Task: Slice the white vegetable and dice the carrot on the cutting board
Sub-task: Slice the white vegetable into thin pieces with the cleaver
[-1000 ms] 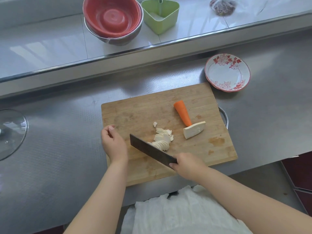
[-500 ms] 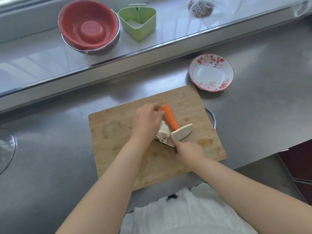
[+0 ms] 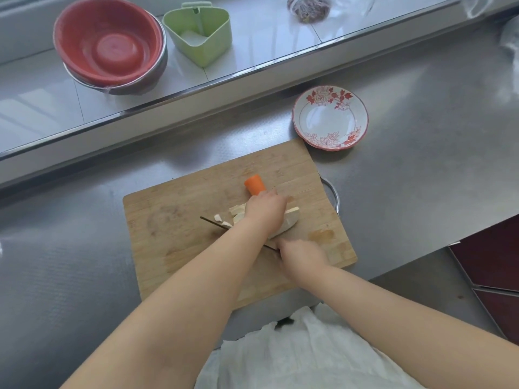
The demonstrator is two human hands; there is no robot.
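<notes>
**White vegetable under our left hand, knife edge-on beside it**

The white vegetable [image 3: 283, 223] lies near the middle of the wooden cutting board [image 3: 174, 220], and our left hand [image 3: 265, 210] rests on top of it, fingers bent down over it to hold it. A few cut white slices [image 3: 220, 219] sit just to its left, touching the knife [image 3: 213, 223] (we see the blade almost edge-on, a thin dark line running under our left forearm). Our right hand [image 3: 302, 254] is wrapped around the knife's handle at the board's near side. The carrot [image 3: 255, 184] pokes out just beyond our left fingers, its far end bare. Off the board's far right corner stands a flowered plate [image 3: 330, 117] on the steel counter [image 3: 421, 136].
</notes>
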